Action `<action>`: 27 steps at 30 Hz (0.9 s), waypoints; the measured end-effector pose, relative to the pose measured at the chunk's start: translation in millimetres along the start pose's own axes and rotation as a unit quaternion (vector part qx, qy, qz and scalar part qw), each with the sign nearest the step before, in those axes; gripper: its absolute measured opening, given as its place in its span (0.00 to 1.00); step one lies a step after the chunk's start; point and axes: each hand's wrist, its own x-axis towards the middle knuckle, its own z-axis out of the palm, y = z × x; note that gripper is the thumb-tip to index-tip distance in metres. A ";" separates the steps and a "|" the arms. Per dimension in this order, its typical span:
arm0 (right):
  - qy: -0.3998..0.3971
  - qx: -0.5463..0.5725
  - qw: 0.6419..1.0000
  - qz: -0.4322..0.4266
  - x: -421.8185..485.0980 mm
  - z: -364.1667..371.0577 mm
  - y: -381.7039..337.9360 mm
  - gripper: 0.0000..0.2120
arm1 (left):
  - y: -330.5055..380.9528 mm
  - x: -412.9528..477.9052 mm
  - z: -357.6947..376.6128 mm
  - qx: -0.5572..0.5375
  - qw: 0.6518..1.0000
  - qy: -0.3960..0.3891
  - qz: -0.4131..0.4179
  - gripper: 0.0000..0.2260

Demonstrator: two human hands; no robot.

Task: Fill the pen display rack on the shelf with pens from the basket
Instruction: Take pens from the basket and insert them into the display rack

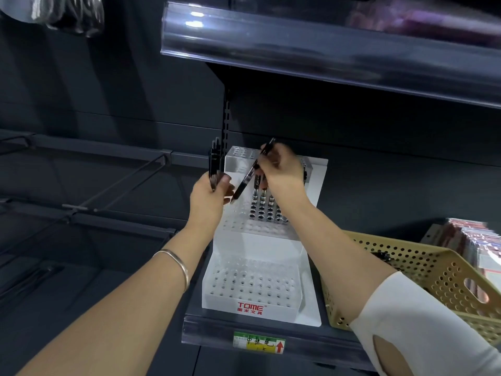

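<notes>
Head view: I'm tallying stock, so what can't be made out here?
Head view:
- Basket contents: hidden by the right arm and the basket's own wall.
- Pen bundle in the left hand: count blurred.
- Rack top tier: partly behind the right hand and its pen.
- Shelf label: writing too small.

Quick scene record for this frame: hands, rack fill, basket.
left hand: grips a bundle of black pens, upright
right hand: pinches single pen, tilted, tip toward middle tier
pen display rack: white, three tiers, on shelf
racked pens: a few, middle tier
bottom tier: holes empty
basket: tan, perforated, right of rack
</notes>
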 end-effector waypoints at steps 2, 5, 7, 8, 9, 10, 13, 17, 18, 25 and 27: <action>0.031 -0.030 0.998 -0.036 4.2 -1.1 -1.3 0.05 | 0.3 1.5 1.1 -0.003 1.000 -0.007 0.000 0.04; 0.027 -0.120 0.989 -0.082 6.6 -1.1 2.5 0.09 | -0.7 0.0 5.4 0.002 1.000 -0.028 -0.001 0.04; 0.006 -0.175 0.980 -0.099 4.3 0.5 8.6 0.10 | -2.0 -0.2 7.9 0.002 0.999 -0.036 -0.008 0.04; 0.001 -0.188 0.977 -0.101 3.2 1.7 11.9 0.10 | -2.3 -0.3 8.6 0.002 0.999 -0.040 -0.011 0.05; -0.001 -0.193 0.976 -0.099 2.6 2.4 14.3 0.10 | -2.2 -0.9 8.8 0.002 0.999 -0.044 -0.013 0.06; -0.001 -0.197 0.976 -0.093 2.5 3.3 15.9 0.09 | -2.3 -1.1 8.6 0.001 0.999 -0.047 -0.015 0.07; -0.014 -0.216 0.973 -0.076 3.1 4.0 16.8 0.09 | -2.5 -0.8 5.9 0.010 0.998 -0.050 -0.022 0.07; -0.026 -0.350 0.932 -0.084 0.0 8.0 12.4 0.19 | -3.8 0.7 4.1 0.042 0.998 -0.046 -0.028 0.06; -0.010 -0.401 0.910 -0.103 -0.7 9.7 11.9 0.19 | -4.1 1.1 4.2 0.048 0.997 -0.048 -0.033 0.05; 0.024 -0.500 0.861 -0.096 5.8 16.9 18.9 0.15 | -5.4 2.4 5.7 0.071 0.993 -0.072 -0.066 0.06; 0.019 -0.500 0.863 -0.077 8.0 18.4 19.0 0.15 | -4.9 2.5 7.4 0.066 0.992 -0.078 -0.074 0.07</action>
